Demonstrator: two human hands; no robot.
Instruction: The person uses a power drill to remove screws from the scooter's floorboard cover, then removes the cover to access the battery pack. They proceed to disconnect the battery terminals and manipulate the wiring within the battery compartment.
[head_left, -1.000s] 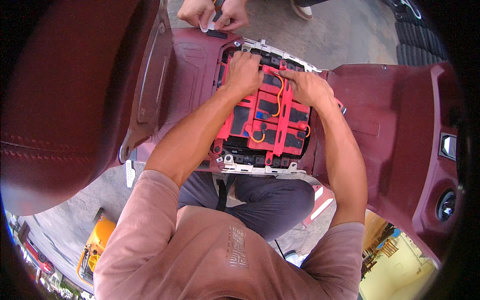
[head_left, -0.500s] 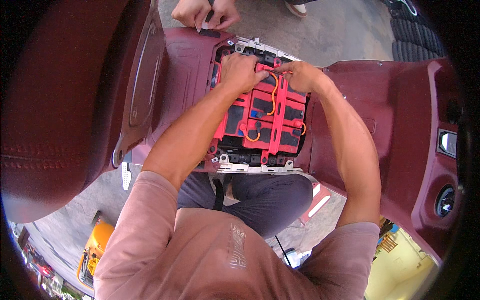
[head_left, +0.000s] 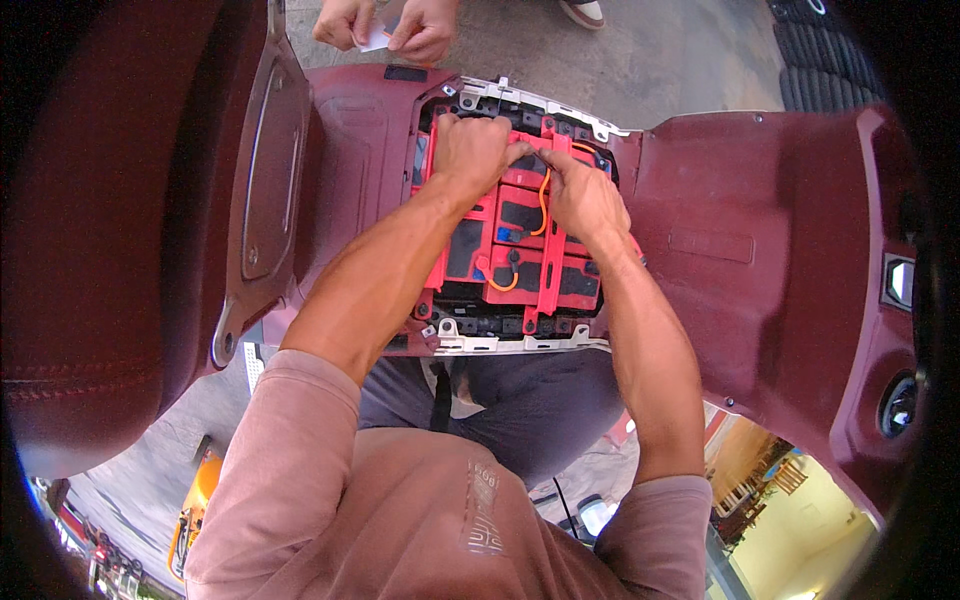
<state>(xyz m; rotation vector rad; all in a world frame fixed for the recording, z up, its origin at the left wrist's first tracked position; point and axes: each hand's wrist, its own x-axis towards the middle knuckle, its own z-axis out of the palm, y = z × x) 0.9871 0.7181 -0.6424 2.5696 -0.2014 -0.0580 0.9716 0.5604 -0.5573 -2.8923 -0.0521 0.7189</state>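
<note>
A pack of red batteries with black tops [head_left: 575, 280] sits in the opened floor bay of a maroon scooter. Over its far left part, my left hand [head_left: 470, 155] rests with fingers curled and thumb reaching right; whatever is under its fingers is hidden. My right hand [head_left: 585, 200] has its fingertips together at the upper end of an orange cable [head_left: 543, 205], close to the left thumb. A red slotted strap [head_left: 550, 260] runs across the batteries just left of my right hand. Another short orange cable [head_left: 502, 285] loops on a nearer battery.
A maroon seat [head_left: 90, 250] stands at the left and the maroon footboard [head_left: 720, 250] at the right. A white frame rail [head_left: 490, 345] edges the bay's near side. Beyond the scooter, another person's hands [head_left: 385, 25] hold a small white piece.
My right hand has moved left and nearer, from the bay's far right to the orange cable beside my left thumb. The other person's hands have shifted left, lifting the white piece off the scooter.
</note>
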